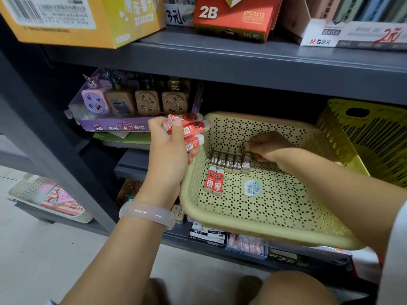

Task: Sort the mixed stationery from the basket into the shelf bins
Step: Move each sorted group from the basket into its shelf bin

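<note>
At far left, on a low shelf, a pale perforated tray (26, 190) holds pink-striped packets. On the middle shelf a purple display box (123, 126) carries sharpeners (147, 102). The left hand (169, 155), with a translucent bangle (146, 213) at the wrist, is curled around a bundle of red-and-white erasers (189, 129), held just left of the rim of the beige perforated basket (220, 223). Inside the basket, two more red erasers (213, 181) lie side by side; directly behind them stands a row of brown 2B erasers (229, 161). A round sticker (253, 188) lies on the basket floor. The right hand (268, 146) reaches into the basket, fingertips pinching the rightmost brown eraser. At far right stands a yellow-green slotted basket (374, 137). Above, the upper shelf carries a red 2B box (233, 16).
</note>
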A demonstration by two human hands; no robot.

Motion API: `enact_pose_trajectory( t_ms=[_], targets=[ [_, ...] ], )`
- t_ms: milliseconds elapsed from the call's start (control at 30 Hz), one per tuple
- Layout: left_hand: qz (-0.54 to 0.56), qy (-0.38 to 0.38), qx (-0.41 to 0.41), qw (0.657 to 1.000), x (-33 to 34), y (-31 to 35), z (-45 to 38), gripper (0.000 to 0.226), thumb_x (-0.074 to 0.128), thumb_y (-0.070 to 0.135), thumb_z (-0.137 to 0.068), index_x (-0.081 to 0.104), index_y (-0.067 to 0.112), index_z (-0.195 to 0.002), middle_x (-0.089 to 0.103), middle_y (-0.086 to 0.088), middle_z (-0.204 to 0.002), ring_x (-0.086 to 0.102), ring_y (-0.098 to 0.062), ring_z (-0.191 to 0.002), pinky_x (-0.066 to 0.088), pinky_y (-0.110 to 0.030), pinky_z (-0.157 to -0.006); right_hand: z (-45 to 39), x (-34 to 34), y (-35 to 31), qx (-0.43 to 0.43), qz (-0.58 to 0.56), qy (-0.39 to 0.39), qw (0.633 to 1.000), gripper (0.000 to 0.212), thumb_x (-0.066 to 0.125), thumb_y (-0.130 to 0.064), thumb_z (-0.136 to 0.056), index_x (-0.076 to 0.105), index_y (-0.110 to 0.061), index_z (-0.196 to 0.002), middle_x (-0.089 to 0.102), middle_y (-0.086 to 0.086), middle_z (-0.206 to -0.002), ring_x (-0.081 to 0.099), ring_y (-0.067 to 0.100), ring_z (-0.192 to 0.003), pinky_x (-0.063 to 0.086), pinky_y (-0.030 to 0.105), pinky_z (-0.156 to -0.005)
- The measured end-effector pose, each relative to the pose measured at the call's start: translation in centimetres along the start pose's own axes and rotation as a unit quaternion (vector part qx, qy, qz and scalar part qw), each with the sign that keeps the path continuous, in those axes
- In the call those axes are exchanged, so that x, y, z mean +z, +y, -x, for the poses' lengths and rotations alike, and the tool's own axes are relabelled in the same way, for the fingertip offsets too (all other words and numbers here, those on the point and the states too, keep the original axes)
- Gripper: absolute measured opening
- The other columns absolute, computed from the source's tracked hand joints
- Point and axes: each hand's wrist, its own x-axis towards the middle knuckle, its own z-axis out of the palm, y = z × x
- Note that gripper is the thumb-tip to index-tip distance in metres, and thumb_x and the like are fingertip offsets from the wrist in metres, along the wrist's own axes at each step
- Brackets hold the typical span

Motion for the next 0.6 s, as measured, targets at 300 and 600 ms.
enact_pose_trajectory(
  t_ms=[300,600],
  targets=[
    [0.006,0.001,0.002,1.0,0.1,0.0,0.0,0.014,0.035,0.027,-0.1,0.035,0.025,-0.086,0.053,-0.005,-0.064,0.045,-0.005,-0.039,0.037,-0.017,-0.038,0.8,-0.4,0.1,-0.139,0.208,-0.114,0.961,0.053,0.058,-0.043,-0.087,0.047,-0.018,-0.133,0.054,0.006,-0.131,0.057,0.022,-0.111,0.039,0.025,-0.092],
    [-0.004,0.002,0.011,1.0,-0.1,0.1,0.1,0.014,0.036,0.027,-0.1,0.036,0.027,-0.086,0.055,-0.005,-0.068,0.046,-0.005,-0.04,0.038,-0.018,-0.038,-0.2,1.0,1.0,-0.228,0.315,-0.11,0.915,0.073,0.07,-0.042,-0.077,0.038,-0.016,-0.137,0.042,0.006,-0.132,0.043,0.022,-0.119,0.034,0.025,-0.092]
  ],
)
